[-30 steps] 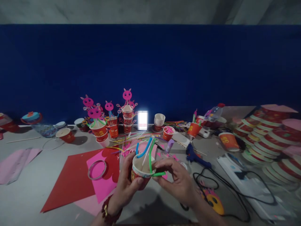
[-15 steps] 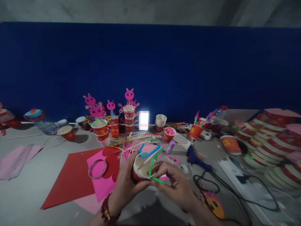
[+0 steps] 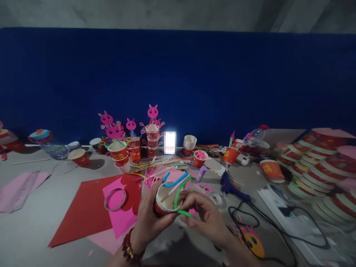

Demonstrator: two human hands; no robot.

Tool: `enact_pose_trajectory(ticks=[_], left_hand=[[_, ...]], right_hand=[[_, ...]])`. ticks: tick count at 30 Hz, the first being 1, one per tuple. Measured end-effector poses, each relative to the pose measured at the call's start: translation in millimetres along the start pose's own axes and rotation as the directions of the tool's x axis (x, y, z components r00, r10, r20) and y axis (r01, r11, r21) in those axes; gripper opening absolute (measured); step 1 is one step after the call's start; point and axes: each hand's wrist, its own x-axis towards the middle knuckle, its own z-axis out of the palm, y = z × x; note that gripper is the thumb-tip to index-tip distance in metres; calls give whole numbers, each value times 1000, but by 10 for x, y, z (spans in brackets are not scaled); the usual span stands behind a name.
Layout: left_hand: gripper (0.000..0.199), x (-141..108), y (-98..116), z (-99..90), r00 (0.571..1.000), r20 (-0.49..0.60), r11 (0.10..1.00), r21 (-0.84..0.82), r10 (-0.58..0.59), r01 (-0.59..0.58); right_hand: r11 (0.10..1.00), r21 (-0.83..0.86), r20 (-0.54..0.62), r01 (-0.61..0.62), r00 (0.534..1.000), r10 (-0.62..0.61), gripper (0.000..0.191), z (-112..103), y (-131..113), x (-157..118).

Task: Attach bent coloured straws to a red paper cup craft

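My left hand (image 3: 148,215) is wrapped round a red and white paper cup (image 3: 164,202), tilted so its mouth shows. Out of the cup stick a blue pipe cleaner (image 3: 176,182), a pale stick (image 3: 174,188) and a bent green pipe cleaner (image 3: 178,195). My right hand (image 3: 201,215) pinches at the right rim, its fingertips on the green pipe cleaner, one end of which points out below them. The fingertips inside the cup are partly hidden.
Red paper (image 3: 83,207) and a tape ring (image 3: 115,199) lie left. Decorated cups (image 3: 118,152) stand behind. On the right are a blue glue gun (image 3: 233,189), its black cable, a white power strip (image 3: 283,218) and stacked cups (image 3: 314,167).
The cup and my left hand have shifted slightly left and down. My right thumb has moved a little away from the rim, with more of the green end showing.
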Motion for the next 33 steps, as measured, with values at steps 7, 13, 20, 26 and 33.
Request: enact_pose_trajectory(ticks=[7, 13, 20, 26, 33], left_hand=[[78, -22, -30, 29, 1000, -31, 998, -69, 2, -4], [76, -24, -104, 25, 995, -70, 995, -81, -68, 62], [69, -92, -458, -5, 984, -84, 987, -33, -157, 155], [70, -116, -550, 63, 983, -70, 985, -44, -169, 166], [69, -153, -631, 137, 994, -29, 992, -68, -106, 104]], right_hand=[[995, -59, -7, 79, 997, -80, 5, 16, -46, 0], [950, -261, -30, 169, 983, -183, 16, -18, 19, -111], [503, -829, -363, -247, 920, -147, 22, -1089, 488, -530], [241, -857, -462, -454, 886, 27, 43, -1872, 835, -799], [98, -870, -464, -483, 870, 169, 45, -1935, 1194, -715]])
